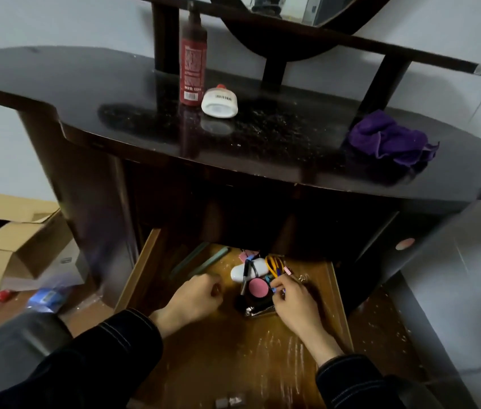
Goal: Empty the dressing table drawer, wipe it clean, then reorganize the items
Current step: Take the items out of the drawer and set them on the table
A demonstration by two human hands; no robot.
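While scratched wooden drawer (233,352) gapes lower centre, right hand (292,301) pinches small blue item (273,288); left hand (195,296) curled, grip unclear.

Your head camera looked forward and down from close above the open drawer (233,352), with the dressing table top (86,93) beyond it.

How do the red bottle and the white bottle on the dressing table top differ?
The red bottle is tall and slim; the white bottle is short and squat. The red bottle stands upright; the white bottle seems to lie on its side, its red cap pointing away. Both sit side by side on the dark tabletop.
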